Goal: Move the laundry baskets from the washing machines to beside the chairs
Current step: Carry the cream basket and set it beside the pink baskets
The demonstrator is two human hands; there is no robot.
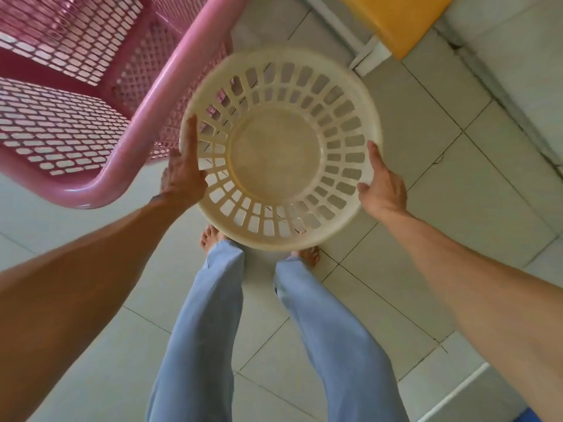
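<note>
The floor (426,184) is laid with pale square tiles with dark joints, and a lighter raised strip runs along the upper right edge. At upper left stands a pink chair (91,126) of perforated plastic with a thick smooth rim, cut off by the frame. A yellow seat (393,19) on a white frame shows at the top, mostly out of view.

A round cream laundry basket (280,147) with slotted walls is held above the floor, just beside the pink chair, its open mouth toward the camera; nothing lies inside. The left hand (182,175) clasps its left rim, thumb on the inside, the fingers hidden behind the wall. The right hand (384,187) grips the right rim the same way. The basket's far edge is blurred. Below, light blue trousers (213,315) and bare feet (210,239) show, the toes partly hidden by the basket.
</note>
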